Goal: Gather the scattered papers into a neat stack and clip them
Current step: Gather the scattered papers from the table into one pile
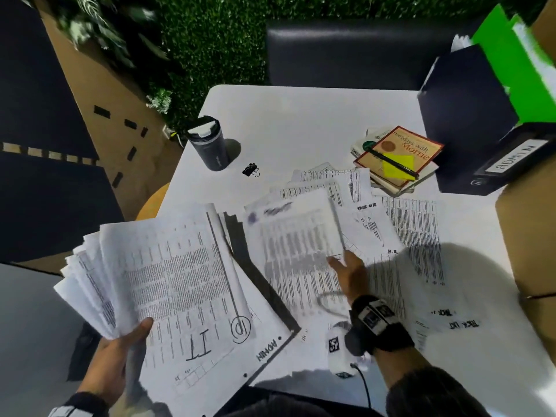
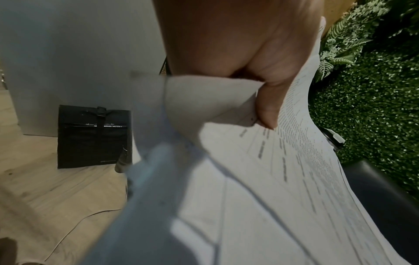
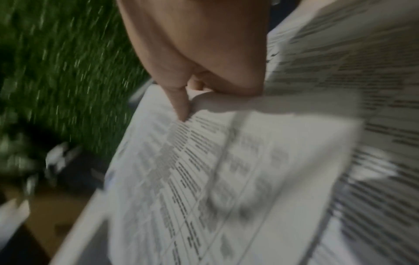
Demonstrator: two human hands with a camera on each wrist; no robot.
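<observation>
My left hand (image 1: 132, 335) grips a thick, fanned stack of printed papers (image 1: 168, 281) at its near corner, held above the table's near left edge. In the left wrist view the thumb (image 2: 267, 111) presses on top of the stack (image 2: 283, 188). My right hand (image 1: 343, 260) pinches the edge of one printed sheet (image 1: 294, 236), which is raised and blurred. The right wrist view shows the hand (image 3: 195, 93) holding that sheet (image 3: 226, 170) between thumb and fingers. More loose sheets (image 1: 415, 224) lie overlapping on the white table (image 1: 301, 121). A black binder clip (image 1: 250, 169) lies beyond them.
A dark tumbler (image 1: 207, 142) stands at the table's far left. Stacked books with a pen and yellow note (image 1: 397, 155) lie at the far right, beside a dark "ADMIN" binder (image 1: 469, 121). A cardboard box (image 1: 529, 236) borders the right edge. A black bag (image 2: 93, 136) stands on the floor.
</observation>
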